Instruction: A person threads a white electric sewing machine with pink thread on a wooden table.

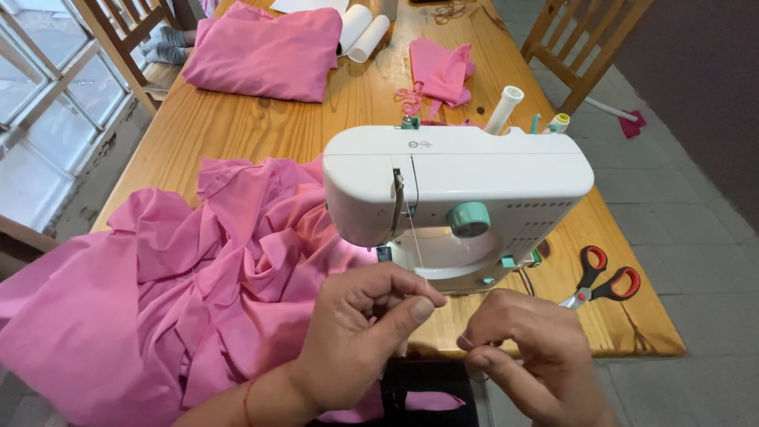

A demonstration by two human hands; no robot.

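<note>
Left hand and right hand pinch barely visible thread

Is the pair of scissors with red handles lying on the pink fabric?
No, the scissors lie on bare wood of the table, right of the sewing machine, apart from the pink fabric.

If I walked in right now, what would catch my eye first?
Most likely the white sewing machine with mint-green knobs, standing mid-table on the wooden table. Left of it spills a big crumpled heap of pink fabric. In front, the left hand and right hand pinch a fine thread running down from the machine, while red-handled scissors lie at the right.
</note>
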